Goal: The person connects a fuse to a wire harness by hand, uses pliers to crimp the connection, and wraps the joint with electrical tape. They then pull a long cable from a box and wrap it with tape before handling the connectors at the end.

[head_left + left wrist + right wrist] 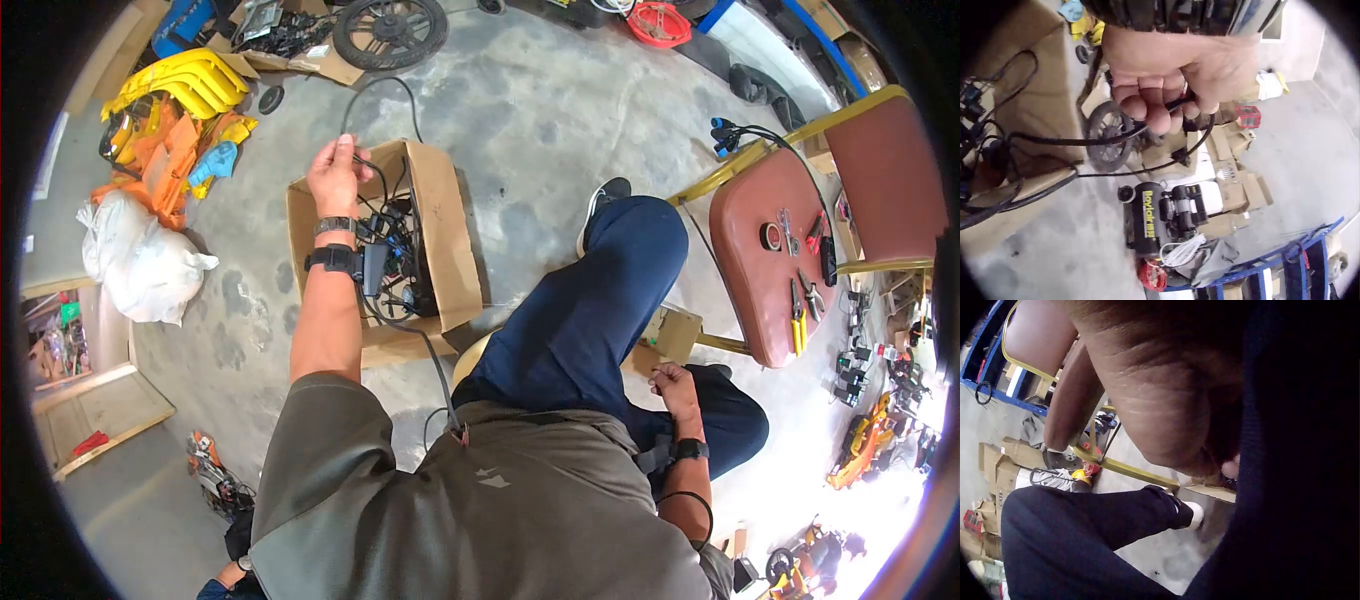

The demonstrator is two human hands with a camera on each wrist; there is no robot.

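My left hand point(338, 178) pinches a black cable point(1110, 140) between thumb and fingers, above the far side of an open cardboard box point(452, 240). From the fingers the cable loops outward and drops back toward the box. Inside the box lies a tangle of black cables and connectors point(400, 235). In the left wrist view the fingers curl round the cable, and the box wall point(1041, 106) stands to the left. My right hand point(676, 390) lies by my bent leg, its fingers loosely curled with nothing visible in them; in the right wrist view its fingertips are mostly hidden.
On my right, a brown chair point(750, 240) carries pliers point(799, 318), black tape point(770, 236) and other hand tools. Yellow and orange plastic parts point(170, 130) and a white bag point(135, 255) sit at the left. A wheel point(390, 32) lies on the floor ahead.
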